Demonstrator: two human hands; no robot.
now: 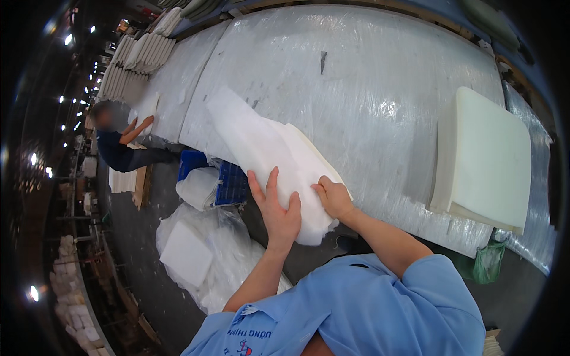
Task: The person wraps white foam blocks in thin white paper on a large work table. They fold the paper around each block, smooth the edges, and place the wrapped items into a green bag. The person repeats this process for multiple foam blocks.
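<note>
A soft white padding sheet [261,139] lies at a slant over the near edge of the plastic-covered table, its near end hanging past that edge. Under its right side shows the edge of a cream pad [312,148]. My left hand [278,215] rests against the sheet near its lower left side, fingers spread and open. Closed in a pinch, my right hand [334,200] grips the sheet by its right edge near the lower end. Whether the cream pad is also in that grip, I cannot tell.
Cream foam pads [487,160] are stacked on the table's right. Below stand a blue crate [233,184] with white material and a clear plastic bag [228,237] with a white block [186,254]. A co-worker [122,145] handles a pad at far left, near stacked pads [122,83].
</note>
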